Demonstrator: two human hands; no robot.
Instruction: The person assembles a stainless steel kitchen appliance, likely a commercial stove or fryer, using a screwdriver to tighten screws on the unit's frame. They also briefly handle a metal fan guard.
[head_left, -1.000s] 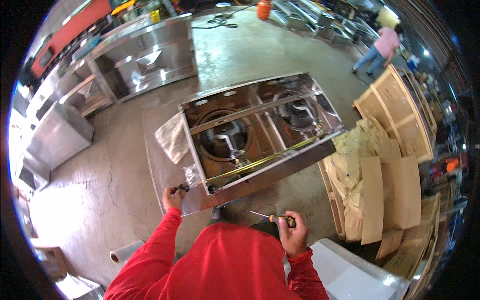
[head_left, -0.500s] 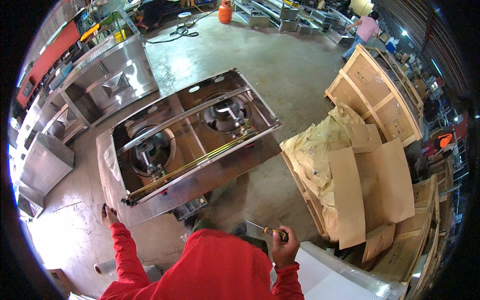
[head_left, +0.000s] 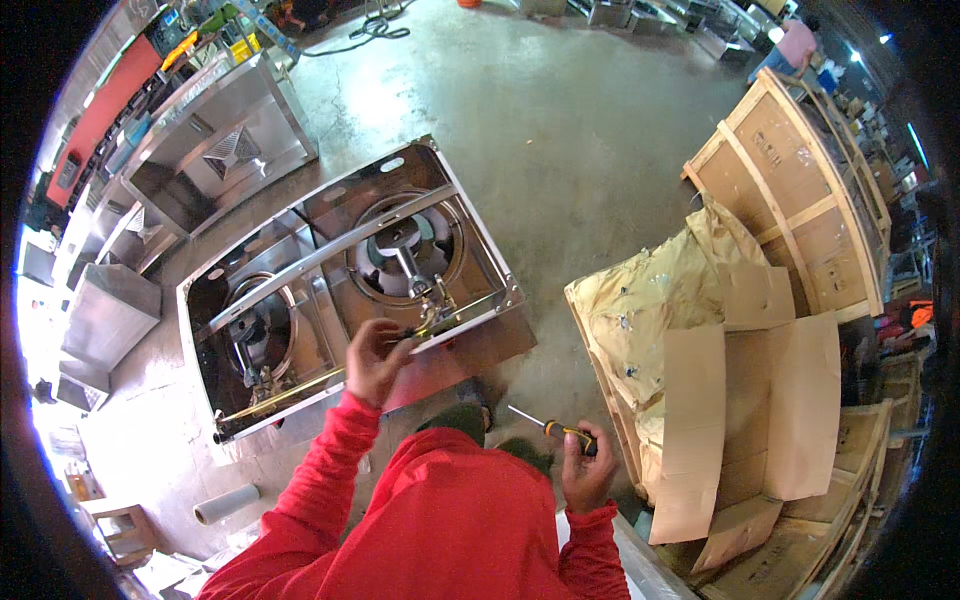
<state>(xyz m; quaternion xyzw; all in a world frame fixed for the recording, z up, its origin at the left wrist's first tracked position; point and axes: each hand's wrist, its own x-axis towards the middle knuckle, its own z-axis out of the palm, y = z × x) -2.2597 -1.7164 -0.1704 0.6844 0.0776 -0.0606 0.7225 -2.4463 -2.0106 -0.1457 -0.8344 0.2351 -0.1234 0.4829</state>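
Before me lies a gas stove body (head_left: 318, 345), seen into from its open side, with two round burner rings and a metal crossbar (head_left: 350, 238). A thin brass-coloured gas pipe (head_left: 290, 392) runs along the near edge, with valve fittings (head_left: 436, 308) toward the right. My left hand (head_left: 372, 362) is over that near edge by the pipe, its fingers pinched together. Something small and dark shows at the fingertips, too small to name. My right hand (head_left: 588, 470) grips a screwdriver (head_left: 556, 430) with a yellow-and-black handle, away from the stove, its shaft pointing up and left.
On the right stand an opened cardboard box (head_left: 695, 430), crumpled brown paper (head_left: 640, 300) and a wooden crate (head_left: 770, 170). Stainless cabinets (head_left: 225, 130) line the left. A plastic roll (head_left: 226, 504) lies on the floor. A person in pink (head_left: 795, 48) is far right.
My left hand has come from beside the stove's left corner to the middle of its near edge. The screwdriver stays in my right hand. The view has shifted, with the stove now further left.
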